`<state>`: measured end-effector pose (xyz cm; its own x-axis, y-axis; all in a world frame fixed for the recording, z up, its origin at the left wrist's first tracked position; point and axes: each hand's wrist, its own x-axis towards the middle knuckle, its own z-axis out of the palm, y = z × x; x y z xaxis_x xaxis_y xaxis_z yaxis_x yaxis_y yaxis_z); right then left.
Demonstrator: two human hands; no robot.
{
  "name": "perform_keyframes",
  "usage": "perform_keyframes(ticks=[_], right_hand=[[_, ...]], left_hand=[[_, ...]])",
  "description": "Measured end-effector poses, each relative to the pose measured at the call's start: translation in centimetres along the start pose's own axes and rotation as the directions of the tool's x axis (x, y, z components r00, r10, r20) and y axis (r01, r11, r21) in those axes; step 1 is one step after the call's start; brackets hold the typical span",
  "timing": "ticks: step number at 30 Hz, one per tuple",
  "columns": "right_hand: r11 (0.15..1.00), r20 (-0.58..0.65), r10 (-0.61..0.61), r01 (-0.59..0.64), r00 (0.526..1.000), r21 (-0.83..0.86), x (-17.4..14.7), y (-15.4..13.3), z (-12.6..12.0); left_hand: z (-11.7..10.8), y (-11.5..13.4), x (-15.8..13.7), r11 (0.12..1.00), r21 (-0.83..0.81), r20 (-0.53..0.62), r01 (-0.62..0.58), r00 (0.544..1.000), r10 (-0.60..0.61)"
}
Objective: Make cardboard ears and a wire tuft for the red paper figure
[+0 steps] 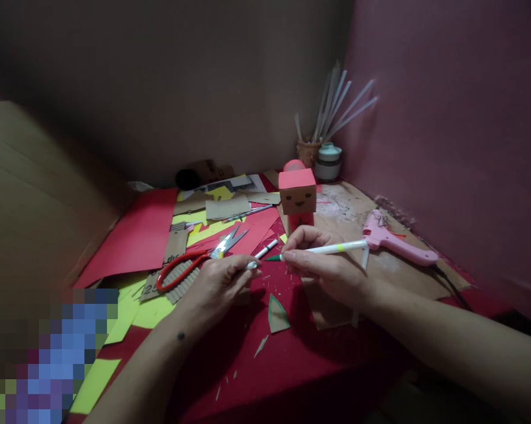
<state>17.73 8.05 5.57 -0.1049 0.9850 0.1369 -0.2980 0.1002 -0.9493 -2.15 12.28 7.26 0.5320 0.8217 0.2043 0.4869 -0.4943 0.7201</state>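
Observation:
My right hand [320,259] is closed around a white marker [336,248] with a green brush tip. The tip points left, toward my left hand [230,282]. My left fingers pinch a slim white marker cap [266,249] with a dark band near its end. Below the two hands, a small leaf-shaped cardboard piece [279,315] edged in green lies on the red table surface [247,371]. Just behind my right hand stands a cardboard box figure [297,197] with a drawn face and a pink-red top.
Red-handled scissors [183,271] lie beside my left hand on paper and cardboard scraps. A pink glue gun [398,244] rests on cardboard at right, its cord trailing. Behind are a pot of glue sticks [308,152] and a lidded jar [328,162]. Red paper [132,232] lies at left.

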Motion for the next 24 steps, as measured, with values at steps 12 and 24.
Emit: perform_keyframes(ticks=[12,24], right_hand=[[0.997,0.048,-0.042,0.045,0.998,-0.061,0.1,0.8,0.7],[0.980,0.153,0.169,-0.183,0.974,0.081,-0.2,1.7,0.2]], left_hand=[[0.5,0.5,-0.1,0.995,0.094,0.177,-0.033,0.984,0.016],[1.4,1.1,-1.1,0.978,0.138,0.203,-0.159,0.971,0.129]])
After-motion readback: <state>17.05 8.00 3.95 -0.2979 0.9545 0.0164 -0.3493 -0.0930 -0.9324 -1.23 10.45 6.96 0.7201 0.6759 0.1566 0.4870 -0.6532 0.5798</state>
